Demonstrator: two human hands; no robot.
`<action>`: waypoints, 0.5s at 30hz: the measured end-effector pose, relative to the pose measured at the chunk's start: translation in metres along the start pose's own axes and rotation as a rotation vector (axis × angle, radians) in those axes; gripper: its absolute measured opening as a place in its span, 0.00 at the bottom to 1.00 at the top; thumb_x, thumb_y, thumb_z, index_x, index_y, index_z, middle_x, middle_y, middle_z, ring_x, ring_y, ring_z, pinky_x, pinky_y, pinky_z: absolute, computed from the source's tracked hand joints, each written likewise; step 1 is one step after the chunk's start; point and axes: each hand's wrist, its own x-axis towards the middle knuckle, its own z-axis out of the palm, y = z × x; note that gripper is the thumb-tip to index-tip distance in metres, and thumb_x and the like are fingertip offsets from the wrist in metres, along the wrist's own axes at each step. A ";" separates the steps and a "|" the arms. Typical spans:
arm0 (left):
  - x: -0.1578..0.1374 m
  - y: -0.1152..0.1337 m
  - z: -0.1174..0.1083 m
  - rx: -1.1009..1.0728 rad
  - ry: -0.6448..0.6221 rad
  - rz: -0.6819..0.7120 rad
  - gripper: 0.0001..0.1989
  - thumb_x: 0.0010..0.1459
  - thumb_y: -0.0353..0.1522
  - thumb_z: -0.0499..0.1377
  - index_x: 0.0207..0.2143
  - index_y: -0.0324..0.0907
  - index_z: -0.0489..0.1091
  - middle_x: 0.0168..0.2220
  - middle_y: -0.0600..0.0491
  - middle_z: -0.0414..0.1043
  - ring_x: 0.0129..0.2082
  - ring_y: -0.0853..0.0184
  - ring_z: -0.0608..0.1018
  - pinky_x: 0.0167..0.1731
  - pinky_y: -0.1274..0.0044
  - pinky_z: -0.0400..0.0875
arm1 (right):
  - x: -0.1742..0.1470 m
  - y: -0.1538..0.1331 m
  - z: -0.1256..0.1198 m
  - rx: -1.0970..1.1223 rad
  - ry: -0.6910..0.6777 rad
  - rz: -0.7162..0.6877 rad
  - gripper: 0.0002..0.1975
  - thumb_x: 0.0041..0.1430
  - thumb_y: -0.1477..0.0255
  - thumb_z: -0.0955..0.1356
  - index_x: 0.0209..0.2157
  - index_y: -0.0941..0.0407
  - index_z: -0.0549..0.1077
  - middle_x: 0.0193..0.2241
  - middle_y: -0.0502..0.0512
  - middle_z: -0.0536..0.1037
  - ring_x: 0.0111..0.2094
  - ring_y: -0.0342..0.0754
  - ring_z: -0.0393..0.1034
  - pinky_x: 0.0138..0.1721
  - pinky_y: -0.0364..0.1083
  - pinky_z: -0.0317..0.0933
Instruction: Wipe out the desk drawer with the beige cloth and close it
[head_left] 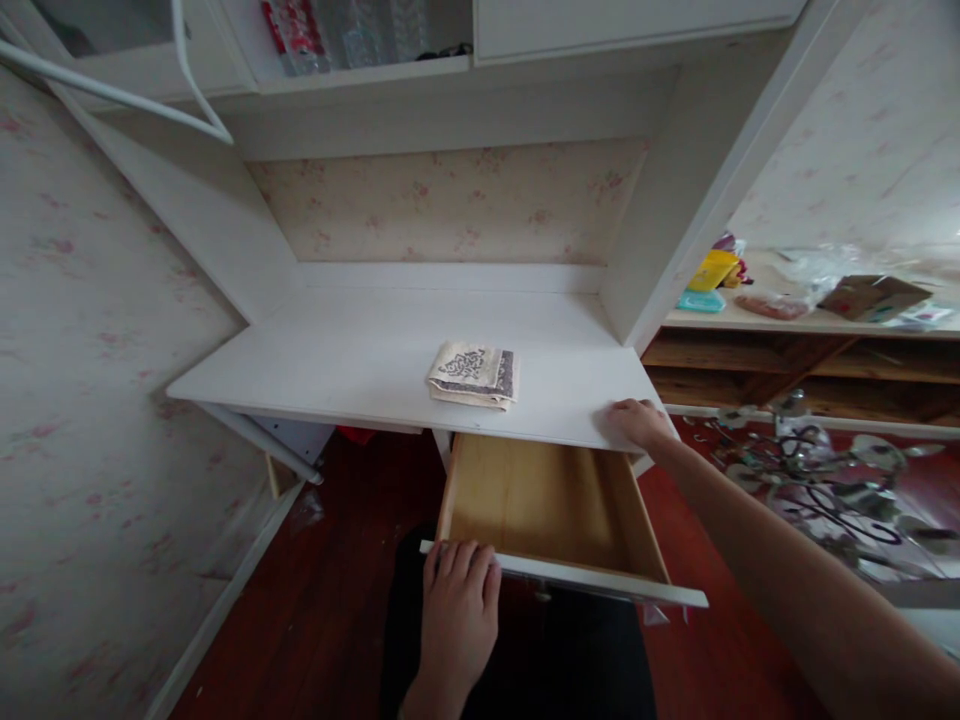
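Observation:
A white desk (345,360) stands against floral wallpaper. On its top lies a folded patterned cloth (474,375), beige with a dark print. Under the desk's right part a wooden drawer (547,505) is pulled out, and nothing shows inside it. My left hand (459,600) grips the left end of the drawer's white front edge. My right hand (637,422) rests flat on the desk's front right edge, a hand's width right of the cloth, holding nothing.
A shelf (360,70) above the desk holds plastic bottles. To the right, a wooden shelf unit (795,335) carries packets, bags and a brown box. A metal lamp fixture (817,470) lies on the red-brown floor at right. A white rail (259,440) slants under the desk's left side.

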 end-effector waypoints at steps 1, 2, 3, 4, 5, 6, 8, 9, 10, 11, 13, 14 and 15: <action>-0.002 0.001 -0.002 -0.010 -0.014 -0.017 0.13 0.66 0.31 0.50 0.44 0.48 0.73 0.42 0.54 0.75 0.46 0.63 0.74 0.58 0.62 0.59 | -0.003 -0.007 0.001 0.012 -0.018 -0.040 0.21 0.60 0.60 0.63 0.51 0.52 0.74 0.53 0.61 0.71 0.52 0.58 0.67 0.51 0.54 0.59; -0.005 0.001 -0.004 -0.023 -0.034 -0.031 0.12 0.67 0.31 0.50 0.43 0.49 0.73 0.41 0.54 0.75 0.46 0.64 0.74 0.57 0.63 0.58 | -0.007 -0.017 0.002 0.028 -0.029 -0.087 0.20 0.61 0.61 0.62 0.51 0.52 0.74 0.52 0.61 0.72 0.51 0.56 0.68 0.50 0.52 0.60; -0.009 0.001 -0.007 -0.036 -0.062 -0.040 0.12 0.67 0.32 0.50 0.41 0.49 0.74 0.40 0.55 0.75 0.45 0.64 0.74 0.56 0.64 0.59 | -0.013 -0.030 0.005 0.044 -0.032 -0.139 0.20 0.62 0.62 0.62 0.52 0.53 0.73 0.52 0.60 0.72 0.50 0.55 0.69 0.49 0.50 0.61; -0.012 0.000 -0.010 -0.051 -0.091 -0.046 0.12 0.66 0.32 0.50 0.39 0.49 0.74 0.38 0.55 0.75 0.43 0.65 0.74 0.53 0.65 0.60 | -0.020 -0.044 0.008 0.058 -0.028 -0.199 0.21 0.62 0.63 0.62 0.53 0.53 0.72 0.52 0.60 0.71 0.50 0.53 0.69 0.49 0.49 0.61; -0.017 -0.001 -0.013 -0.065 -0.115 -0.049 0.11 0.66 0.32 0.51 0.37 0.49 0.74 0.36 0.56 0.75 0.41 0.65 0.74 0.51 0.66 0.61 | -0.028 -0.060 0.012 0.070 -0.016 -0.258 0.21 0.63 0.64 0.62 0.55 0.54 0.70 0.54 0.60 0.70 0.50 0.52 0.68 0.50 0.48 0.60; -0.022 -0.002 -0.015 -0.079 -0.131 -0.049 0.11 0.66 0.32 0.51 0.36 0.48 0.74 0.35 0.56 0.74 0.40 0.66 0.74 0.49 0.67 0.62 | -0.037 -0.077 0.016 0.078 -0.001 -0.317 0.22 0.63 0.64 0.62 0.56 0.55 0.69 0.55 0.61 0.69 0.52 0.52 0.66 0.52 0.48 0.59; -0.032 -0.005 -0.019 -0.103 -0.130 -0.046 0.11 0.65 0.31 0.52 0.35 0.48 0.74 0.33 0.55 0.74 0.38 0.66 0.74 0.46 0.69 0.62 | -0.055 -0.114 0.022 0.088 0.024 -0.441 0.22 0.64 0.63 0.61 0.57 0.55 0.68 0.56 0.60 0.68 0.55 0.53 0.63 0.54 0.48 0.57; -0.037 -0.006 -0.020 -0.116 -0.124 -0.040 0.11 0.65 0.30 0.52 0.36 0.49 0.74 0.33 0.55 0.75 0.38 0.66 0.74 0.46 0.69 0.62 | -0.064 -0.132 0.025 0.089 0.030 -0.506 0.21 0.64 0.63 0.60 0.56 0.54 0.67 0.56 0.59 0.67 0.56 0.52 0.62 0.55 0.48 0.56; -0.042 -0.008 -0.021 -0.129 -0.119 -0.031 0.11 0.65 0.30 0.52 0.37 0.49 0.74 0.33 0.55 0.75 0.38 0.66 0.74 0.46 0.70 0.62 | -0.071 -0.150 0.026 0.088 0.034 -0.567 0.21 0.65 0.63 0.60 0.56 0.53 0.67 0.57 0.58 0.67 0.57 0.52 0.61 0.55 0.48 0.56; -0.047 -0.010 -0.021 -0.141 -0.119 -0.020 0.12 0.64 0.29 0.52 0.37 0.50 0.74 0.34 0.55 0.75 0.38 0.67 0.74 0.46 0.70 0.63 | -0.077 -0.167 0.028 0.080 0.033 -0.623 0.21 0.64 0.63 0.60 0.56 0.52 0.67 0.57 0.57 0.66 0.57 0.52 0.60 0.55 0.48 0.56; -0.057 -0.015 -0.020 -0.162 -0.128 -0.008 0.13 0.64 0.29 0.51 0.38 0.50 0.75 0.34 0.55 0.76 0.38 0.67 0.75 0.45 0.71 0.63 | -0.081 -0.197 0.030 0.054 0.038 -0.705 0.23 0.63 0.63 0.62 0.58 0.51 0.65 0.61 0.57 0.62 0.59 0.53 0.57 0.57 0.50 0.54; -0.062 -0.017 -0.019 -0.171 -0.132 -0.010 0.13 0.64 0.30 0.50 0.37 0.50 0.75 0.34 0.54 0.76 0.38 0.66 0.75 0.44 0.71 0.63 | -0.081 -0.209 0.031 0.035 0.041 -0.728 0.25 0.62 0.63 0.63 0.60 0.51 0.63 0.63 0.58 0.59 0.62 0.55 0.53 0.58 0.52 0.52; -0.067 -0.019 -0.017 -0.180 -0.135 -0.017 0.13 0.65 0.30 0.50 0.36 0.50 0.75 0.33 0.54 0.76 0.38 0.66 0.76 0.44 0.71 0.64 | -0.078 -0.220 0.032 0.015 0.044 -0.740 0.28 0.60 0.63 0.64 0.62 0.52 0.61 0.65 0.58 0.55 0.64 0.57 0.49 0.60 0.54 0.50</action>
